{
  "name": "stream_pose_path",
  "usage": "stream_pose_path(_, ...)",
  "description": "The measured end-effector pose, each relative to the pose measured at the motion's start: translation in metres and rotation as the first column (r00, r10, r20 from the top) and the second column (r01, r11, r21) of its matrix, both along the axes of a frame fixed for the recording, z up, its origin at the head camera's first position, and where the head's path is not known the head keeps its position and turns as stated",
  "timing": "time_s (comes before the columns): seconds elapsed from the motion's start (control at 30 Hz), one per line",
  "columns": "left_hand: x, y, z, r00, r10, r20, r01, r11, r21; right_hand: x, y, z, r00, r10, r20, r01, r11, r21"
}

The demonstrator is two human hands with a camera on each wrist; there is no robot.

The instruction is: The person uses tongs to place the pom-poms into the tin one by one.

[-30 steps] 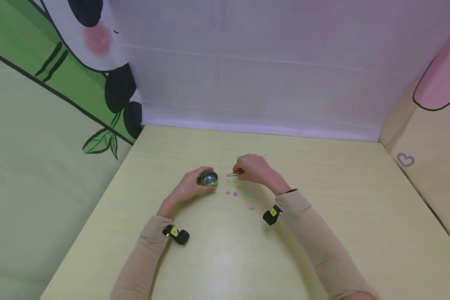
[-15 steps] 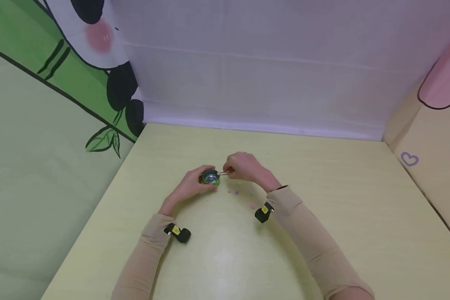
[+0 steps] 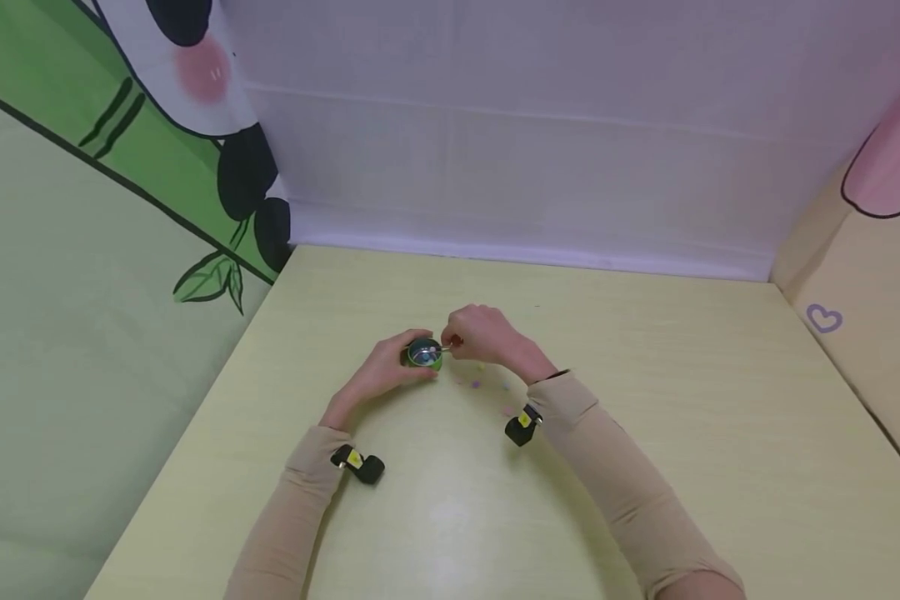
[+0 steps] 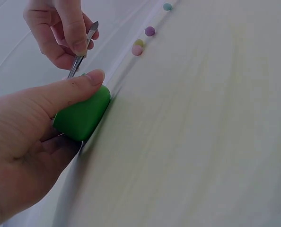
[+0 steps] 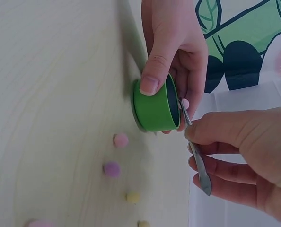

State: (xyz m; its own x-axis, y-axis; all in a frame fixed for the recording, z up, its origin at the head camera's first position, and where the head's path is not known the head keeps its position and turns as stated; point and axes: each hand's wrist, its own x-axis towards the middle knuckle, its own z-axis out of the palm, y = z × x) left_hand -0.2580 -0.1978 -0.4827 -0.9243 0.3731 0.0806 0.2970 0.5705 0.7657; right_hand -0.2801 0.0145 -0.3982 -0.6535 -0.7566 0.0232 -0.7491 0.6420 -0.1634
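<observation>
My left hand (image 3: 384, 367) holds a small round green tin (image 5: 152, 112) by its sides, thumb on the near wall. The tin stands on the table with its mouth up, and its inside looks shiny in the head view, with something bluish at the bottom. My right hand (image 5: 247, 151) pinches metal tweezers (image 5: 201, 170) between thumb and fingers. At the tweezers' tips, right by the tin's rim, is a small pink ball (image 5: 185, 102). In the left wrist view the tweezers' tips are hidden behind the left thumb and the tin.
Several small balls lie loose on the table to the right of the tin, among them a purple ball (image 5: 111, 169), a yellow ball (image 5: 133, 196), another pink ball (image 5: 121, 140) and a teal ball (image 4: 167, 6). A pale cloth wall (image 3: 525, 183) rises behind the table (image 3: 645, 367).
My right hand has moved left with the tweezers, bringing their tips from beside the tin to its rim. The left hand keeps its hold on the tin.
</observation>
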Motion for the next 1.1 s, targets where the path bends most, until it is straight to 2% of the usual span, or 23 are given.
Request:
stream_pose_path(0.6, 0.001, 0.006, 0.000, 1.000, 0.010, -0.010, -0.010, 1.000, -0.003, 0.000, 0.009, -0.001, 1.000, -0.013, -0.002, 0.013, 1.000, 0.014)
stream_pose_path(1.1, -0.004, 0.014, -0.001, 0.999, 0.033, -0.019, -0.033, 0.999, -0.019, -0.010, 0.037, -0.003, 0.998, -0.061, 0.012, 0.061, 0.998, 0.018)
